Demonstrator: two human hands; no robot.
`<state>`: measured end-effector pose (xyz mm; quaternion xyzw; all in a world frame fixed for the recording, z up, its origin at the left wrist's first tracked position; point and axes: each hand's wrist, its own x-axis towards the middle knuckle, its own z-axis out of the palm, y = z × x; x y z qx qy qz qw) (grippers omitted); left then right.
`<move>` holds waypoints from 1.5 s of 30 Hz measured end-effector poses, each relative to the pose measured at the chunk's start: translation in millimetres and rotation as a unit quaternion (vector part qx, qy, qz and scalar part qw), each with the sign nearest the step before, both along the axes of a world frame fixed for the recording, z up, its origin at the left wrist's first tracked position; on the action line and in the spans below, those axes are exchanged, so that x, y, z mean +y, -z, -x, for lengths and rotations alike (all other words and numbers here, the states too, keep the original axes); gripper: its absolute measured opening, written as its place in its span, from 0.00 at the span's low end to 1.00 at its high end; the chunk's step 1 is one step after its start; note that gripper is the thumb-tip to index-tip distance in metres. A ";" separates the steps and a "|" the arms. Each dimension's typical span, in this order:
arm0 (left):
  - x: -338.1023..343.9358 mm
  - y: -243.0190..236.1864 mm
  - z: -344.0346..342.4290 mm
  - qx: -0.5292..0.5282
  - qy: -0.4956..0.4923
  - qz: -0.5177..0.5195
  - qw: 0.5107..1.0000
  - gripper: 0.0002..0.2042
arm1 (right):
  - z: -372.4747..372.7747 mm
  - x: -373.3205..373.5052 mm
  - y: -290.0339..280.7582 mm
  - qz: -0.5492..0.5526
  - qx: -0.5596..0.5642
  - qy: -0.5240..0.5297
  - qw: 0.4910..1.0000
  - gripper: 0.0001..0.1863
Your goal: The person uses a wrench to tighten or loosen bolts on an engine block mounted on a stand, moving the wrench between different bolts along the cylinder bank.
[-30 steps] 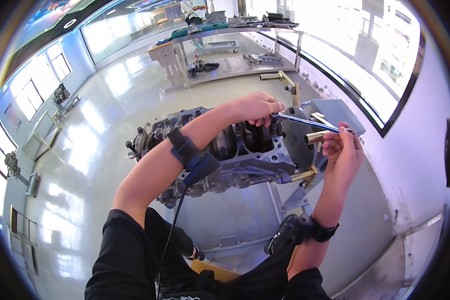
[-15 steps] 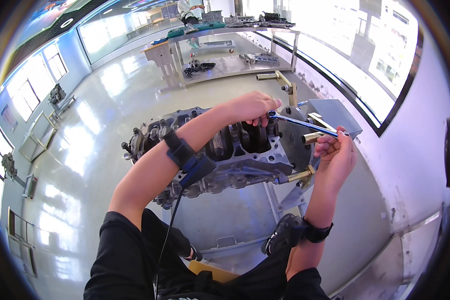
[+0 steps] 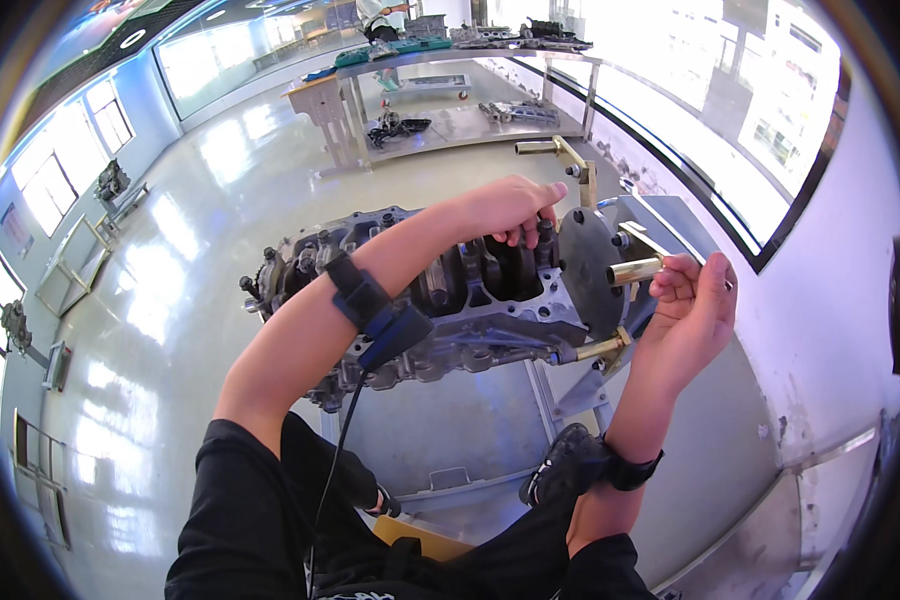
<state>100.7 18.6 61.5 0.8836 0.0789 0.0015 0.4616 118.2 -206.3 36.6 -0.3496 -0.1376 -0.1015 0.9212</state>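
An engine block (image 3: 440, 290) sits in front of me with its open bearing side up. My left hand (image 3: 520, 212) is over its right end, thumb stretched out and fingers bent down beside a dark bolt (image 3: 545, 232). I make out nothing held in it. My right hand (image 3: 692, 305) is closed around the lower end of a long chrome wrench (image 3: 668, 224). The wrench slants up and away to the left, its far end clear of the block. Beside that hand is a brass-coloured tube (image 3: 634, 271) of the engine stand.
A round dark plate (image 3: 592, 270) joins the block to the stand, with a grey box (image 3: 660, 215) behind. A metal workbench (image 3: 470, 140) bearing engine parts stands farther back; a person (image 3: 378, 22) is beyond it. The wall and window (image 3: 750, 120) bound the right side.
The wrench has come away from the bolt area, its far end swinging up and right. My right hand has shifted slightly right; the left hand has let go of the wrench head.
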 end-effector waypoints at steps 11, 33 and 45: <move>4.8 -0.3 1.5 0.010 -0.005 0.006 1.000 0.34 | 80.7 47.1 23.5 0.061 -0.200 -0.070 0.975 0.15; 2.3 -1.6 6.3 -0.002 0.029 -0.023 0.999 0.17 | 104.3 77.8 54.4 0.272 -0.393 0.050 0.877 0.18; 1.5 -3.8 7.1 0.013 0.007 -0.008 1.000 0.18 | 99.6 79.2 45.9 0.283 -0.374 0.078 0.880 0.18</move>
